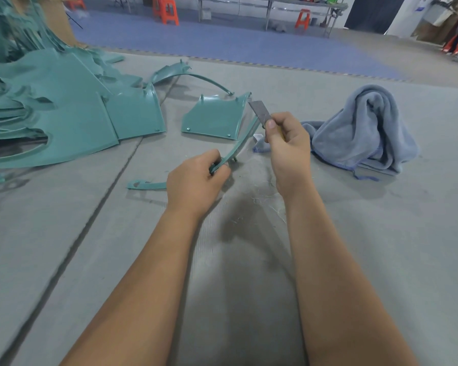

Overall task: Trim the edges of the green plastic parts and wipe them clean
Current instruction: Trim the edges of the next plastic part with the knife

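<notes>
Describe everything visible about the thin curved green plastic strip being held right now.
The thin curved green plastic strip is a narrow, matte teal arc, held above the grey floor mat. The left hand grips its lower end; its upper end rises toward the flat grey blade pinched in the right hand.

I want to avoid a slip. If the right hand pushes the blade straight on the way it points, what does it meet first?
The right hand points the blade up and away to the left. First in that line seems to be the flat green part, near its right corner. Depth is unclear, so the blade may pass above it.
</notes>
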`<action>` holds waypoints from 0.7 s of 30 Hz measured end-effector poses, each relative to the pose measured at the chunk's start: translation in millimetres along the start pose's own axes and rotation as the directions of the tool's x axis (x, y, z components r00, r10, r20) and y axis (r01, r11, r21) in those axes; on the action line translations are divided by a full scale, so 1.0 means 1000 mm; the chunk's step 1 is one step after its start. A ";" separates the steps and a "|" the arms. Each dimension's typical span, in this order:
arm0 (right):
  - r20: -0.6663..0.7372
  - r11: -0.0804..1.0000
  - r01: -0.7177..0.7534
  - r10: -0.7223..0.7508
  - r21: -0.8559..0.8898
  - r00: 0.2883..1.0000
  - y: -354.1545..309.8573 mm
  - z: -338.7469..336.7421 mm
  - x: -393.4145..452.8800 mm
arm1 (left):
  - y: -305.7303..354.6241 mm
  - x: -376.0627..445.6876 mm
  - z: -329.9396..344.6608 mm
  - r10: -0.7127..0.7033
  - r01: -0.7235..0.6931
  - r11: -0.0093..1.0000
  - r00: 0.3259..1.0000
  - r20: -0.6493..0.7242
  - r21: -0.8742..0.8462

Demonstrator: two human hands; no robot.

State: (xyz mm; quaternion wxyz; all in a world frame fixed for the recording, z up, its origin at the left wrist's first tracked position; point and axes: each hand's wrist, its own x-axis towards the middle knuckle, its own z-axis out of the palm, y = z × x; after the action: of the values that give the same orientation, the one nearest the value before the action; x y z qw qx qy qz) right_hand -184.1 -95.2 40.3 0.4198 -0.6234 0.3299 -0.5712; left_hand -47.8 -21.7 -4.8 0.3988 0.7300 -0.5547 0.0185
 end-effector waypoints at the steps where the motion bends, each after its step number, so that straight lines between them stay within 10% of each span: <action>1: 0.009 1.000 -0.001 0.001 -0.009 1.000 0.000 -0.003 0.000 | 0.000 0.000 0.000 0.003 -0.003 1.000 1.000 0.002 0.003; 9: 0.226 0.953 0.017 0.055 -0.302 0.973 0.012 -0.012 -0.012 | -0.001 0.002 0.001 -0.022 0.022 1.000 0.999 -0.035 0.019; 21: -0.072 0.993 -0.010 0.018 0.115 0.997 -0.005 0.013 -0.001 | 0.000 0.002 0.001 -0.022 0.022 1.000 0.999 -0.033 0.017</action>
State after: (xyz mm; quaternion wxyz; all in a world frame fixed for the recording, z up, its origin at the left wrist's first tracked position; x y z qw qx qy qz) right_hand -172.2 -90.1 44.3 0.4465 -0.5749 0.3162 -0.6084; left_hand -47.7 -23.6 -4.3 0.4018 0.7390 -0.5399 0.0308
